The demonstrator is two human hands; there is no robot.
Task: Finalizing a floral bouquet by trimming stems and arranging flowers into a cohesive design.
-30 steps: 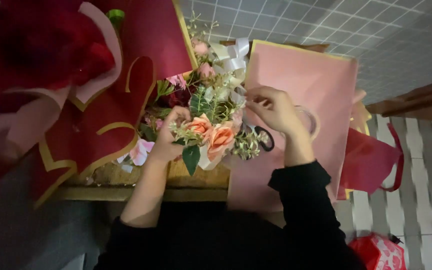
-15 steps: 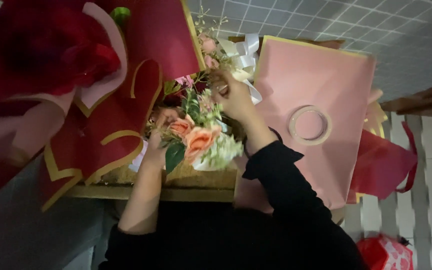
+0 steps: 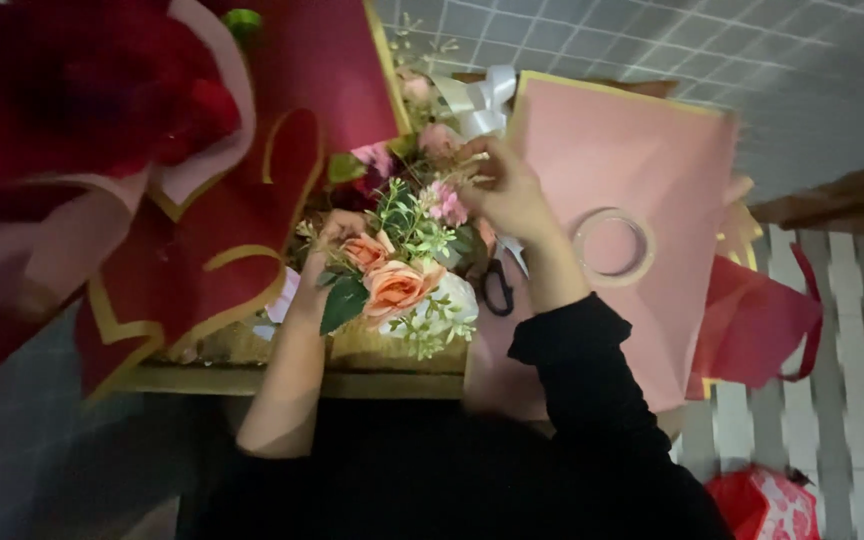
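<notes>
A small bouquet [image 3: 399, 262] of peach roses, pink blooms and green sprigs is upright over the wooden table [image 3: 282, 378]. My left hand [image 3: 327, 250] grips it from the left side, fingers wrapped around the stems. My right hand [image 3: 505, 188] reaches in at the top right and pinches a thin sprig [image 3: 452, 170] among the pink flowers. Black-handled scissors [image 3: 497, 287] lie just below my right wrist on the pink paper.
A large pink wrapping sheet [image 3: 652, 160] lies at the right with a clear tape roll [image 3: 611, 246] on it. Dark red paper with gold edges [image 3: 202, 230] covers the left. A white ribbon [image 3: 480, 100] lies behind the flowers. Red bags [image 3: 762, 320] sit on the floor.
My right hand moved left off the pink sheet and into the top of the bouquet, uncovering the tape roll. The bouquet stays held in my left hand.
</notes>
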